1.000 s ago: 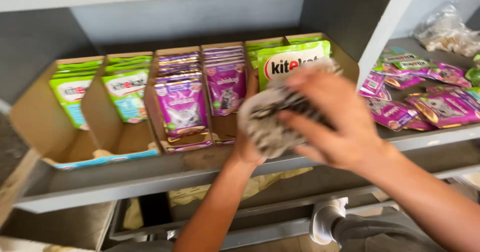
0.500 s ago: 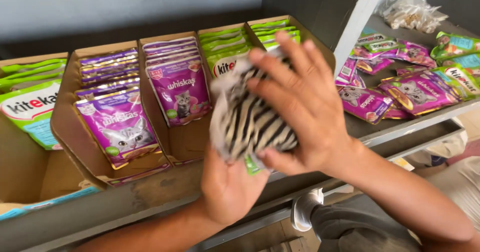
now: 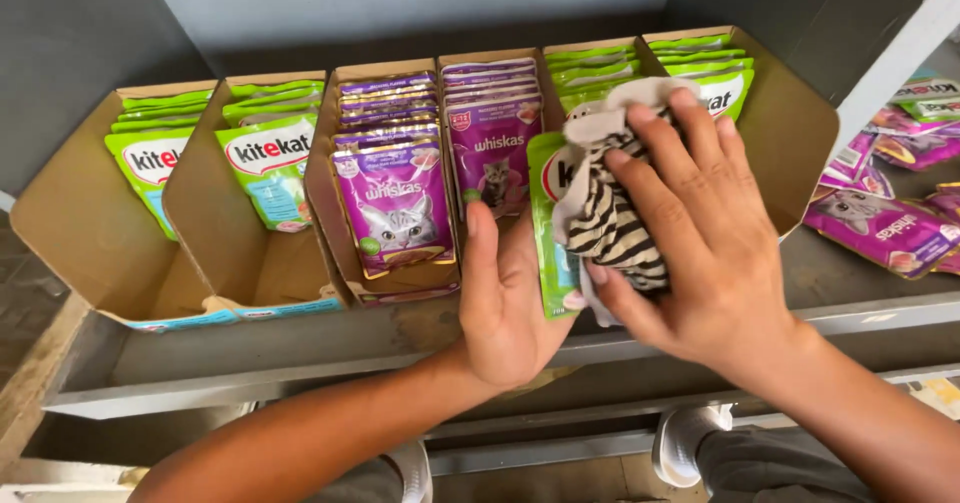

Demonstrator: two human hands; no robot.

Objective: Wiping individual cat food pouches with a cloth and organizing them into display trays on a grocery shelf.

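The left hand (image 3: 505, 298) is cupping a green pouch (image 3: 552, 223) from behind, palm up against its back, thumb lying along the near edge, so that grip is pressing flat on the pouch rather than pinching it. The right hand (image 3: 700, 233) is lying over a black-and-white striped cloth (image 3: 610, 208), fingers (image 3: 655, 148) spread wide and pushing the cloth against the pouch's front face. Pouch and cloth are sitting sandwiched between the two hands, just above the front edge of the grey metal shelf (image 3: 250, 348). Behind them, cardboard display trays (image 3: 215, 223) are standing side by side on the shelf: green pouches (image 3: 270, 158) filling the left ones, purple pouches (image 3: 395, 188) upright in the middle. More purple pouches (image 3: 880, 223) are lying loose on the shelf to the right.
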